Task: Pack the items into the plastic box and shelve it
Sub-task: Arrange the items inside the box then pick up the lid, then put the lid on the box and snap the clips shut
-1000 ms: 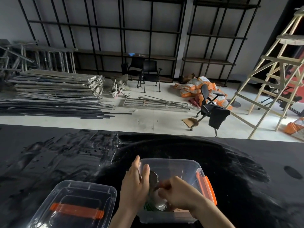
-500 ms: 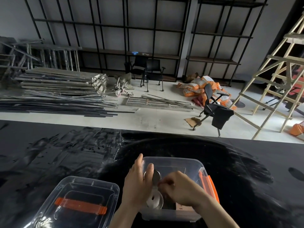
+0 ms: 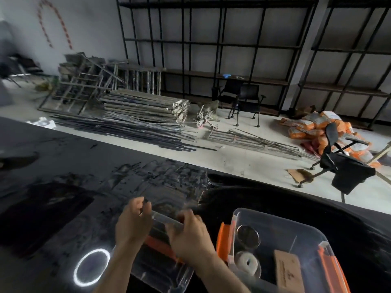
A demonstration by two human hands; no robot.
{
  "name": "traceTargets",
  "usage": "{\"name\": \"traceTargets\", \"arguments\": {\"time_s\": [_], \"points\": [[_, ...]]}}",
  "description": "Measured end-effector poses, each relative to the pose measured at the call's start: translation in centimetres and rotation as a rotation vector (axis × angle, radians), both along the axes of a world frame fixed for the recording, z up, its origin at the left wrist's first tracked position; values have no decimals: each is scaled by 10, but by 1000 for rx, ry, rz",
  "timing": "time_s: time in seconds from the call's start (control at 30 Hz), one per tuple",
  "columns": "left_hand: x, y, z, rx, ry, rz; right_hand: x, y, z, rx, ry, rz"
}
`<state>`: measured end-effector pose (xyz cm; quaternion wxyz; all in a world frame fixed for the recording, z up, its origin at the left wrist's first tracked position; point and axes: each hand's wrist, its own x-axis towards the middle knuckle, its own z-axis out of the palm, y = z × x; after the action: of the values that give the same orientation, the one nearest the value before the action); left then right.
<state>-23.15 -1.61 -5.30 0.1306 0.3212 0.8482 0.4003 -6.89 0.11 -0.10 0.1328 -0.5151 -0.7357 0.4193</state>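
There, both the left hand (image 3: 132,224) and the right hand (image 3: 189,235) gripped the far edge of the clear plastic lid with an orange handle (image 3: 160,261), just left of the open clear plastic box (image 3: 304,228) on the glossy black table (image 3: 63,187).

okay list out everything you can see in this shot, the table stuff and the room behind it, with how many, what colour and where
plastic box: one, clear with orange latches, table, lower right, open
lid: one, clear with orange handle, table, left of the box, held at its far edge
round metal item: one, dark silver, inside the box
tape roll: one, whitish, inside the box
small carton: one, brown, inside the box
table: one, glossy black, foreground
shelving racks: black, back wall
metal bars and frames: a heap, grey, floor at left
chairs: two, black, by the racks; a third stands at right
sacks: a pile, orange and white, floor at right
left hand: fingers on the lid's far edge
right hand: fingers on the lid's far edge
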Motion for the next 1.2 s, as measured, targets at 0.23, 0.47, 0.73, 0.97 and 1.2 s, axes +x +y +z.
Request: {"name": "traceTargets", "arguments": {"time_s": [0.23, 0.47, 0.73, 0.97, 1.2], "points": [[-39, -31, -43, -349, 44, -34, -10, -26, -47, -241, -334, -150], [-40, -39, -29, -314, -68, 58, -12, -12, -35, -224, -151, -257], [-26, -14, 72, 69, -135, 167, 4, 47, 60, -28, 237, -303], [33, 40, 139, 271, -183, -50, 87, 105, 99, 152, 432, -537], [111, 74, 151, 335, -298, -272, 192, 118, 97, 153, 472, -765]]}}
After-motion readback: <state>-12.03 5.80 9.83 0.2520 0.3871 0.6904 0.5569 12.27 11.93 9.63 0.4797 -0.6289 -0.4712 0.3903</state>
